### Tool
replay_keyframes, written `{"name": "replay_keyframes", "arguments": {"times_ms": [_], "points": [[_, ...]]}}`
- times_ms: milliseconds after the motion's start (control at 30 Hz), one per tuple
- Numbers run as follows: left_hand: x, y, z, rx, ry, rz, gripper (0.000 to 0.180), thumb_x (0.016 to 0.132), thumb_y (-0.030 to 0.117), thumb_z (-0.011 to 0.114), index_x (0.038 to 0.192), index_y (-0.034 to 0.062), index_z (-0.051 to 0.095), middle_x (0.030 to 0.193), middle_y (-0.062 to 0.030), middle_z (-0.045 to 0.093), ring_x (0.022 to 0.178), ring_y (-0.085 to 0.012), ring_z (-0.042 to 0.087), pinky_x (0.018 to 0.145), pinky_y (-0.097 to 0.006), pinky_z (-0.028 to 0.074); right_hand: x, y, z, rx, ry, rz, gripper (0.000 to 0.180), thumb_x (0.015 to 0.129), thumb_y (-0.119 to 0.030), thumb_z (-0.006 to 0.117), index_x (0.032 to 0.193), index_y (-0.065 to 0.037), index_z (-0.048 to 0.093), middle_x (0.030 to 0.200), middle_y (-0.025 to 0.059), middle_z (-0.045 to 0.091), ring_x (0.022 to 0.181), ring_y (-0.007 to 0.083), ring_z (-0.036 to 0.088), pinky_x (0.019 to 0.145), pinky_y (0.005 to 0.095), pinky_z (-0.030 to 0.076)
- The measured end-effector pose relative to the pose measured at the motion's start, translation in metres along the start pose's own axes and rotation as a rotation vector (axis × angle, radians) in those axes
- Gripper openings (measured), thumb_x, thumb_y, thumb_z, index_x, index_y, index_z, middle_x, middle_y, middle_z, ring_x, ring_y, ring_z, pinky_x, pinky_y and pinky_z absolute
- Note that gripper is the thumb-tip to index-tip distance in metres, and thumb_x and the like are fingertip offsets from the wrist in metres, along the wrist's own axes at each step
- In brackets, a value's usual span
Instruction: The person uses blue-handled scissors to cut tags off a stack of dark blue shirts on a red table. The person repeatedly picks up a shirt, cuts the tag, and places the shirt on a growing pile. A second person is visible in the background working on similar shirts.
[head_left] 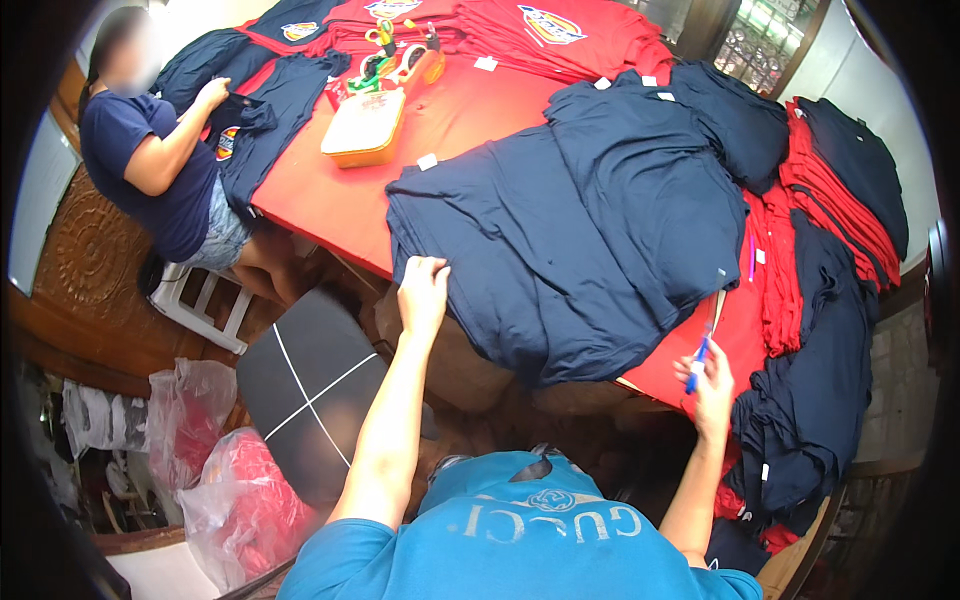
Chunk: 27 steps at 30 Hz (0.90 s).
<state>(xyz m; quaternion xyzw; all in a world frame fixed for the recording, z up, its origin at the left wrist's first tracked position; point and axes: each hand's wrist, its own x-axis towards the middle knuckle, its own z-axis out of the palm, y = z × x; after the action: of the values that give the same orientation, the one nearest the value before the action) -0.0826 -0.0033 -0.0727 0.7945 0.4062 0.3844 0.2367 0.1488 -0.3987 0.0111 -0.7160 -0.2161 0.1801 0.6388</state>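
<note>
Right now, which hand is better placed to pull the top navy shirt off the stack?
Left. The left hand is empty and already grips the near edge of the navy shirt stack. The right hand is off the cloth and holds a blue pen.

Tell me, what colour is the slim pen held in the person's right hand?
Blue, seen in the head view: the slim pen in the right hand.

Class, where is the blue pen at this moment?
In the head view, lower right: the blue pen is in the right hand, at the table edge by the navy shirts.
</note>
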Motion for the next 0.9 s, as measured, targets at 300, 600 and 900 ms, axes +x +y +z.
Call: {"name": "replay_keyframes", "arguments": {"times_ms": [300, 600, 900], "points": [[-0.161, -0.004, -0.022, -0.075, -0.708, -0.069, 0.028, 0.086, 0.023, 0.07, 0.108, 0.0063, 0.069, 0.093, -0.0078, 0.065, 0.092, -0.0216, 0.066, 0.083, -0.033, 0.051, 0.124, 0.004, 0.212, -0.536, -0.214, -0.651, 0.052, 0.085, -0.003, 0.059, 0.135, -0.002, 0.045, 0.123, 0.0174, 0.057, 0.111, 0.03, 0.059, 0.098, 0.0335, 0.045], [-0.166, 0.049, 0.059, -0.767, -0.121, -0.808, 0.029, 0.093, 0.019, 0.065, 0.113, 0.0031, 0.05, 0.101, -0.0068, 0.055, 0.084, -0.0127, 0.059, 0.074, -0.027, 0.051, 0.079, 0.043, 0.198, -0.584, -0.359, -0.652, 0.05, 0.081, 0.004, 0.056, 0.13, -0.006, 0.048, 0.098, 0.0194, 0.056, 0.093, 0.0391, 0.056, 0.079, 0.046, 0.046], [-0.176, 0.027, 0.06, -0.471, -0.13, -0.742, 0.036, 0.08, 0.031, 0.079, 0.075, 0.0042, 0.055, 0.067, -0.0012, 0.054, 0.063, -0.0119, 0.047, 0.062, -0.03, 0.043, 0.0, 0.013, 0.095, -0.47, -0.762, -0.405, 0.048, 0.076, 0.0, 0.065, 0.122, -0.001, 0.053, 0.119, 0.0202, 0.06, 0.111, 0.0361, 0.059, 0.095, 0.0395, 0.047]]}}
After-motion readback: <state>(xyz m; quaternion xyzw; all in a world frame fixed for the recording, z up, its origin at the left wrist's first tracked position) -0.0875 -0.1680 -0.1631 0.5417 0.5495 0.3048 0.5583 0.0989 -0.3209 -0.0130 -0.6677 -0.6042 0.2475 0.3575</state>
